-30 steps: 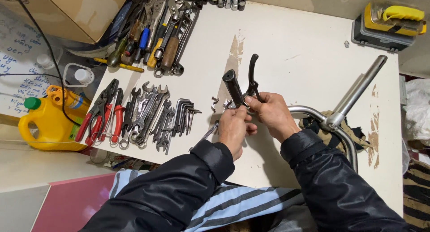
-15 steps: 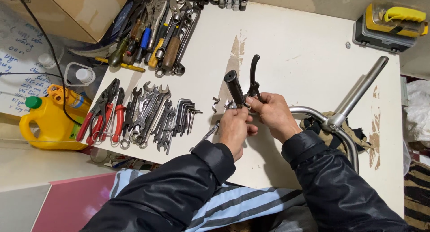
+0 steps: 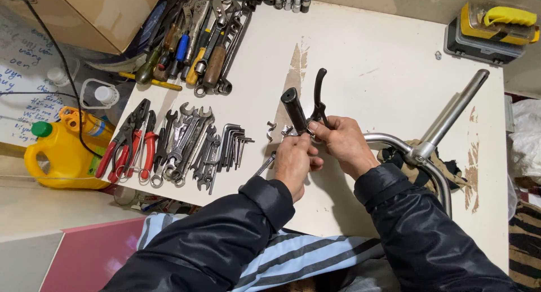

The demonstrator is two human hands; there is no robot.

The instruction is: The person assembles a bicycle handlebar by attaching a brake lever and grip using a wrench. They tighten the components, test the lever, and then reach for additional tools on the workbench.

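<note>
Both hands meet over the white table (image 3: 394, 61): the right hand (image 3: 344, 145) grips the handlebar (image 3: 389, 138) by its black brake lever (image 3: 319, 97) to steady it, while the left hand (image 3: 293, 159), just beside it, pinches a small tool (image 3: 265, 167) at the clamp below the black grip (image 3: 294, 109).

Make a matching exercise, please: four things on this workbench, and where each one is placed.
Things:
1. yellow jug
2. hex keys
3. yellow and grey case
4. black handlebar grip

Places:
A. far right corner of the table
B. above the two hands
C. beside the table's left edge
D. between the wrenches and the hands

Pairs: 1-C, 2-D, 3-A, 4-B
</note>
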